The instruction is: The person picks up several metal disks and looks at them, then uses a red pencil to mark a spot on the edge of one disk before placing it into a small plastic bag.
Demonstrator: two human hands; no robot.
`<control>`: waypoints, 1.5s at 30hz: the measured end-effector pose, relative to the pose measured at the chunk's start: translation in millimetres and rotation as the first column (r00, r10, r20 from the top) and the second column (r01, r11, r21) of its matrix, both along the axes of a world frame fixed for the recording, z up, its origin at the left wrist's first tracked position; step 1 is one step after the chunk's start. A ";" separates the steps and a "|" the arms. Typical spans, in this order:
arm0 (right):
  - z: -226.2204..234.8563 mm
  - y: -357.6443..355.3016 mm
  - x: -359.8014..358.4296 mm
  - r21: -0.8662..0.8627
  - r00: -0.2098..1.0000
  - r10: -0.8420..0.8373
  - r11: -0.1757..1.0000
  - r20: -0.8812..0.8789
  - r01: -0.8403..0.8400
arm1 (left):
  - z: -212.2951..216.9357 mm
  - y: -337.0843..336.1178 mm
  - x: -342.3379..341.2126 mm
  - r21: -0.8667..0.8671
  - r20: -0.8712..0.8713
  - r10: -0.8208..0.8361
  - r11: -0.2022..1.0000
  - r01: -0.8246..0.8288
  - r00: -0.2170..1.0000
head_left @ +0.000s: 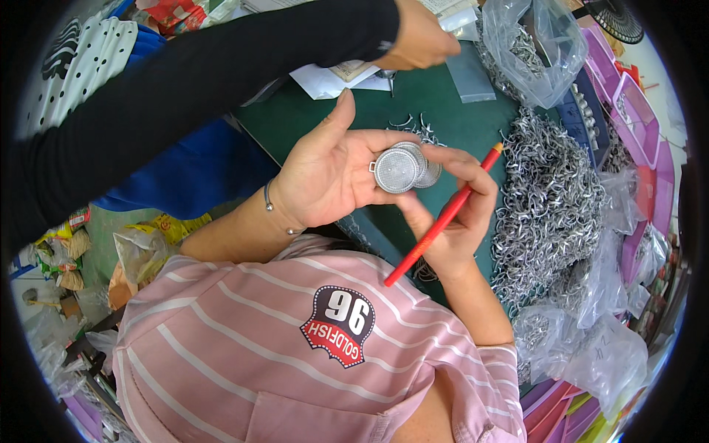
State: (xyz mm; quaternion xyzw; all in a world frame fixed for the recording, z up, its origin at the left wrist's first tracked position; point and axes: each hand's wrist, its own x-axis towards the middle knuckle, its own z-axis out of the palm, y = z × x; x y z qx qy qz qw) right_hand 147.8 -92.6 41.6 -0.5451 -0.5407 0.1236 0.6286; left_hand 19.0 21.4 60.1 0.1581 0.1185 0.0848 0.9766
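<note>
Palm up, my left hand [325,166] carries a few round silver metal pendant blanks [396,170] on its fingers, its thumb lifted away. The front blank has a textured face, a raised rim and a small square loop at its left side; another overlaps behind it. My right hand [461,214] is closed round a red pencil [443,221], which slants with its tan end up to the right. The fingertips of that hand touch the right and lower edges of the blanks. How many lie in the stack is partly hidden.
A large heap of curled silver metal pieces [550,214] covers the right of the green table [295,114]. Clear plastic bags [535,48] and purple trays [636,122] line that side. Another person's black-sleeved arm [221,70] reaches across the top left, its hand [421,37] above papers.
</note>
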 end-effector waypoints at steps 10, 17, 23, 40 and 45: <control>1.4 -9.8 7.9 -0.074 0.971 -0.174 0.984 -0.163 0.164 | 0.2 2.3 -1.3 0.053 -0.023 0.210 0.977 -0.209 0.977; -17.8 -2.0 46.1 -0.233 0.946 -0.311 0.930 -0.094 0.283 | 9.2 14.9 -7.7 0.103 -0.017 0.452 0.888 -0.448 0.892; -12.0 5.3 86.1 -0.743 0.974 -0.182 0.632 0.132 0.219 | 15.6 19.7 -18.8 -0.099 0.021 0.508 0.858 -0.504 0.861; -44.3 90.8 91.4 -0.765 0.998 0.062 0.642 0.004 -0.037 | 21.4 30.3 -12.0 -0.088 0.108 0.544 0.839 -0.537 0.832; -24.7 101.4 66.5 -0.691 0.989 0.140 0.720 0.056 -0.063 | 31.1 32.7 -18.4 -0.059 0.102 0.550 0.835 -0.547 0.829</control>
